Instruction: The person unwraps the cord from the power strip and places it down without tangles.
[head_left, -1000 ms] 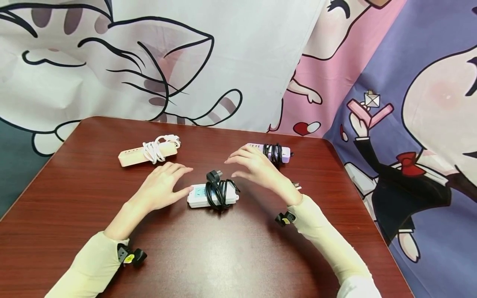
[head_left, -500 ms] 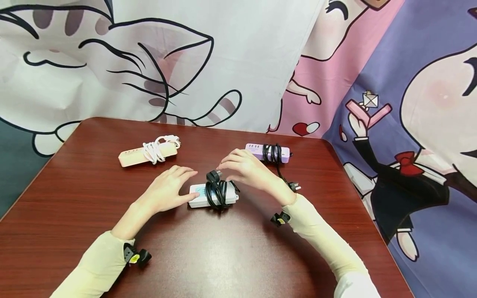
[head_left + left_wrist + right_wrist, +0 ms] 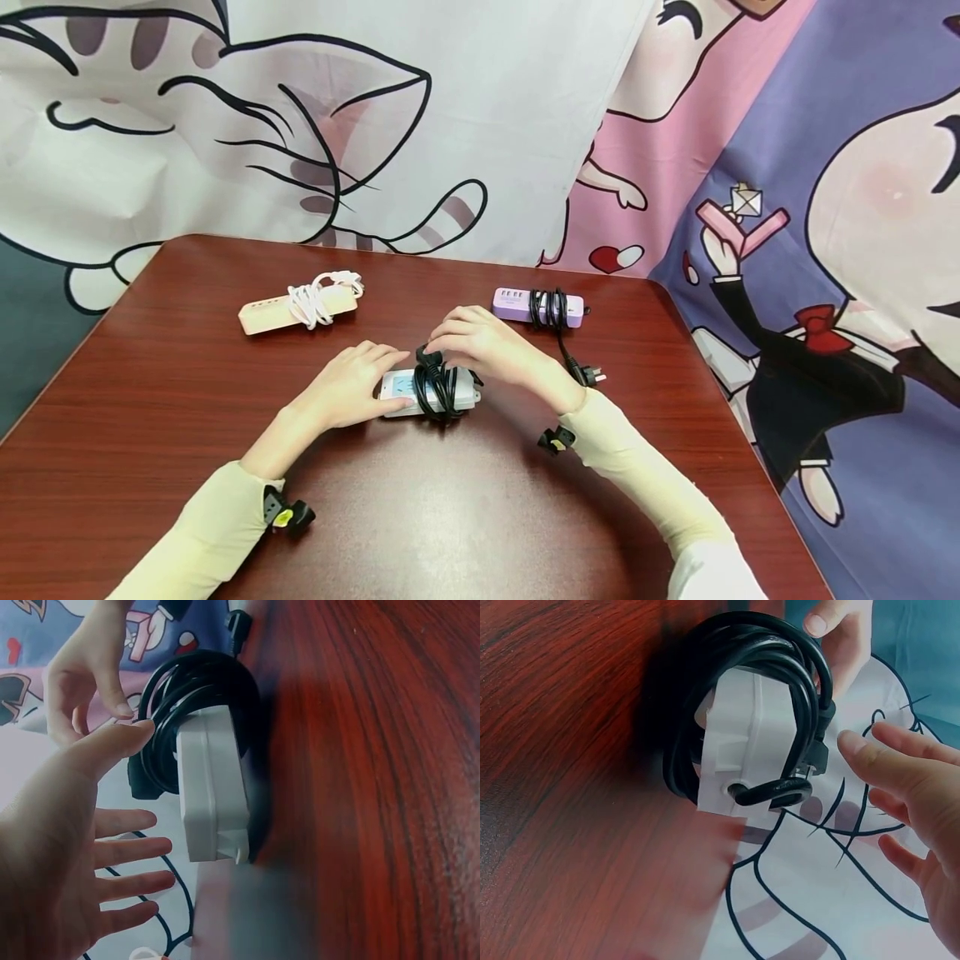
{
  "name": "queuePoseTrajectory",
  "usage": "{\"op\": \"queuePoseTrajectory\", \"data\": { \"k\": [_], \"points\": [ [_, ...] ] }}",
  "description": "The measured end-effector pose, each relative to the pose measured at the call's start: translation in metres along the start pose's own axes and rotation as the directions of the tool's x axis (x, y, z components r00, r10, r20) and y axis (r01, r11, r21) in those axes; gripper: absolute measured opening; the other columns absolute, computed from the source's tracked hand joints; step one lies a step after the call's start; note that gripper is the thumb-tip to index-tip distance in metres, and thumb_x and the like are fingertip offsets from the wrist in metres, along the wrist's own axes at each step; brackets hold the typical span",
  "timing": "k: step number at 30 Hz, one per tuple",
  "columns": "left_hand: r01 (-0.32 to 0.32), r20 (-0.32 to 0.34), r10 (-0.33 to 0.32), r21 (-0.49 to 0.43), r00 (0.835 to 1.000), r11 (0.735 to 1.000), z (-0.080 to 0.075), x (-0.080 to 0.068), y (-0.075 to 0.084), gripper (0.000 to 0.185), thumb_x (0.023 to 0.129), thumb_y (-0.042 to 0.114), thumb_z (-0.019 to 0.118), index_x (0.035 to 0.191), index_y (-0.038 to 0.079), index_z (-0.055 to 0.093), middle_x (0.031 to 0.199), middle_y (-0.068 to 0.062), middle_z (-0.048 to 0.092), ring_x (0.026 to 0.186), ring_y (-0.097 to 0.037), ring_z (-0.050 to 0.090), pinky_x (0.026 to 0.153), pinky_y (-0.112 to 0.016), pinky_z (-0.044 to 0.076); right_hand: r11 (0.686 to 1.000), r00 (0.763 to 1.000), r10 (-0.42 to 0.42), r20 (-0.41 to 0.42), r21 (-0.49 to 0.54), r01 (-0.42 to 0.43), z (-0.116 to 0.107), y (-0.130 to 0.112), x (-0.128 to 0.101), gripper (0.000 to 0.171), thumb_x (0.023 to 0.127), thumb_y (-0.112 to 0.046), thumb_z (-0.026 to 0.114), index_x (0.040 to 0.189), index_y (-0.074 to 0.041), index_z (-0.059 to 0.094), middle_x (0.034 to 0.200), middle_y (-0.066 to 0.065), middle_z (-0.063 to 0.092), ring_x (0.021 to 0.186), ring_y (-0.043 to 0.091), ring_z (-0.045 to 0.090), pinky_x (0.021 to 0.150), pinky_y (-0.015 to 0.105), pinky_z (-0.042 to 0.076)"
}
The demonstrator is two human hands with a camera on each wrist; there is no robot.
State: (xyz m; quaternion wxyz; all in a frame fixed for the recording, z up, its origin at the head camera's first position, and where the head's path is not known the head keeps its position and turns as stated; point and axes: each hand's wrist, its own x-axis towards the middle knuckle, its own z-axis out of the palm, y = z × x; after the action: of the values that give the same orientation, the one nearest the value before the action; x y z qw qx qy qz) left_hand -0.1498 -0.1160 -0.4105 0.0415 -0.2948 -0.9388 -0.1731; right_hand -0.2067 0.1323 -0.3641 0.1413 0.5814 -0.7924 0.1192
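At far left on the tabletop lies a beige power strip bound in its white cord, untouched and well apart from the hands. At centre sits the white power strip, wrapped in a black cord. The left hand rests at its left end, fingers nearly straight, thumb touching the near edge; it steadies without enclosing. The right hand reaches from the right, its fingertips closing on the black plug at the far side of the coil; whether that pinch is complete cannot be told. Judged step: start of unwinding the cord. The next move would call for a firm hold on the plug and the strip kept pinned. At far right lies a purple power strip, its plug trailing.
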Motion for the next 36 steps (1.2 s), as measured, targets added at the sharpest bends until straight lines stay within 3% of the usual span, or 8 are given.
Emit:
{"op": "queuePoseTrajectory", "data": {
  "k": [12,22,30,36],
  "points": [
    [-0.012,0.008,0.012,-0.029,1.0,0.999,0.008,0.004,-0.002,0.07,0.076,0.056,0.07,0.127,0.009,0.06,0.115,-0.006,0.065,0.102,-0.023,0.056,0.087,-0.044,0.044,0.997,0.996,-0.076,0.036,-0.014,0.076,0.007,-0.002,0.002,0.021,0.086,-0.009,0.068,0.106,-0.017,0.069,0.11,-0.003,0.066,0.106,0.016,0.056,0.098,0.033,0.039],
    [-0.003,0.026,0.004,-0.043,1.0,0.999,0.012,0.007,-0.001,0.069,0.075,0.056,0.071,0.124,0.009,0.061,0.112,-0.005,0.065,0.1,-0.022,0.054,0.086,-0.043,0.044,0.987,0.989,-0.096,0.11,-0.12,0.11,0.011,-0.002,0.002,0.022,0.086,-0.015,0.069,0.108,-0.019,0.068,0.112,-0.005,0.066,0.109,0.015,0.054,0.1,0.035,0.037],
    [-0.01,0.042,0.012,-0.059,0.999,0.998,0.015,0.012,-0.003,0.067,0.075,0.054,0.072,0.123,0.008,0.062,0.113,-0.004,0.065,0.098,-0.019,0.054,0.078,-0.036,0.046,0.974,0.981,-0.158,0.111,-0.147,0.174,0.011,-0.005,-0.001,0.022,0.093,-0.011,0.054,0.105,-0.02,0.068,0.113,-0.005,0.065,0.108,0.014,0.055,0.098,0.034,0.038],
    [0.0,0.097,0.007,-0.067,0.995,0.998,0.015,0.014,-0.002,0.066,0.076,0.051,0.073,0.124,0.007,0.06,0.112,-0.005,0.064,0.097,-0.02,0.056,0.075,-0.037,0.047,0.972,0.975,-0.139,0.175,-0.162,0.167,0.007,-0.01,-0.003,0.03,0.092,-0.007,0.049,0.108,-0.025,0.066,0.114,-0.006,0.062,0.108,0.015,0.052,0.099,0.032,0.037]
  ]
}}
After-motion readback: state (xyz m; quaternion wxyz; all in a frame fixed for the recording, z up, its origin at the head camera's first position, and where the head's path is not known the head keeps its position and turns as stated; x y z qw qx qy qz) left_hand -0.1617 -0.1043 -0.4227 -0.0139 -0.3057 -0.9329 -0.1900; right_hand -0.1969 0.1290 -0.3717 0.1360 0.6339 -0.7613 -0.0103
